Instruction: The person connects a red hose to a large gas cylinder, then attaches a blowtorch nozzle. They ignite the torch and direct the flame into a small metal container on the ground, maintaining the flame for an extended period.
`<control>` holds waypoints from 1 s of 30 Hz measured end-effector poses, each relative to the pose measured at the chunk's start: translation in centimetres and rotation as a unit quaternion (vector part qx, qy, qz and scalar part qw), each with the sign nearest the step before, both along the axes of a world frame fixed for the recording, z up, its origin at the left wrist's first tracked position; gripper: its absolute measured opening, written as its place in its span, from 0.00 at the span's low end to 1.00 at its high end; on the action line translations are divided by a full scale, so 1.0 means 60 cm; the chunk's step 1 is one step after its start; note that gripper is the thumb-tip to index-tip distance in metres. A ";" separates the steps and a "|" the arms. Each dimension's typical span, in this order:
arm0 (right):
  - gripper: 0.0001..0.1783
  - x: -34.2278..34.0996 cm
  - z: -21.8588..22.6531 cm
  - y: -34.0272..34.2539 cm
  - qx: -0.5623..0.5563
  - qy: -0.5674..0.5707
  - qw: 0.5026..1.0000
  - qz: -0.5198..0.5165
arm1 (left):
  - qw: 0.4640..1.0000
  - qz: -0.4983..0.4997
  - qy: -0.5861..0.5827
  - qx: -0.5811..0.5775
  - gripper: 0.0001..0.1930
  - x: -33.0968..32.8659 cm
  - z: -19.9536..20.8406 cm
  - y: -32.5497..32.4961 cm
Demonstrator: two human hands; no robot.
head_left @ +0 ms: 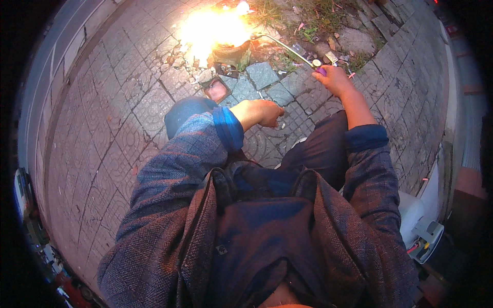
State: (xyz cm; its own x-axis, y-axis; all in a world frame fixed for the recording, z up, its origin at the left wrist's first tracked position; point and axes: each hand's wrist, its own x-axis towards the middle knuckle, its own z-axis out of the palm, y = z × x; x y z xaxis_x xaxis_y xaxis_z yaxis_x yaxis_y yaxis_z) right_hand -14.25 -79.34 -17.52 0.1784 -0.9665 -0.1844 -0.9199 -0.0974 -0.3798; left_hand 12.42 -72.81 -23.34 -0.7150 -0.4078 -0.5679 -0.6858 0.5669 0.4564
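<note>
The work in hand appears, in the inspector's judgement, to be mid-course. The fingers of the right hand (335, 81) are closed round the purple handle (322, 71) of a thin metal rod (287, 49). The rod runs forward and to the left of those fingers, and its bent tip sits at the right edge of the fire (218, 28). A pale disc (316, 62) lies just ahead of the same fingers; whether it belongs to the rod cannot be determined. The fingers of the left hand (268, 112) hang low, nearer the body than the rod; whether they are curled empty or pinch something small cannot be told. Ahead and to the left of them stands a brown base (232, 54), partly lost behind the flames; stump or pot, it is not possible to say. Closer to the left fingers lie a grey slab (262, 75) and a dark-edged square (216, 90) with a pinkish middle, neither of them touched. Done, as far as shown: the fire is lit and burning strongly, the rod is gripped, and its tip is brought to the flames. Outstanding: the rod is not put down and the fire is not out. Glare conceals whatever lies within the blaze, so any result there cannot be assessed.
</note>
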 end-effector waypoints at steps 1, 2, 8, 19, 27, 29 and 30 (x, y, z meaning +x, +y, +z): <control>0.24 0.000 0.000 0.000 0.006 -0.001 1.000 -0.001 | 1.000 0.000 0.001 0.001 0.29 0.000 0.000 0.000; 0.24 0.001 0.000 0.001 0.011 -0.002 1.000 -0.003 | 1.000 -0.002 0.004 -0.002 0.29 0.000 -0.001 0.000; 0.24 0.009 0.010 0.006 0.012 0.001 1.000 0.003 | 1.000 -0.001 0.009 -0.004 0.28 0.002 -0.009 0.000; 0.23 0.030 -0.011 -0.008 -0.008 -0.041 0.996 0.081 | 1.000 -0.003 0.007 0.007 0.29 0.001 -0.012 0.000; 0.22 0.060 -0.040 -0.047 -0.017 -0.001 0.994 0.103 | 0.999 0.021 -0.016 0.020 0.30 0.017 -0.005 0.002; 0.22 0.067 -0.043 -0.053 -0.014 -0.018 0.996 0.087 | 0.999 0.027 -0.021 0.024 0.30 0.021 -0.004 0.002; 0.22 0.070 -0.044 -0.056 -0.014 -0.022 0.996 0.089 | 0.999 0.031 -0.025 0.026 0.30 0.023 -0.003 0.003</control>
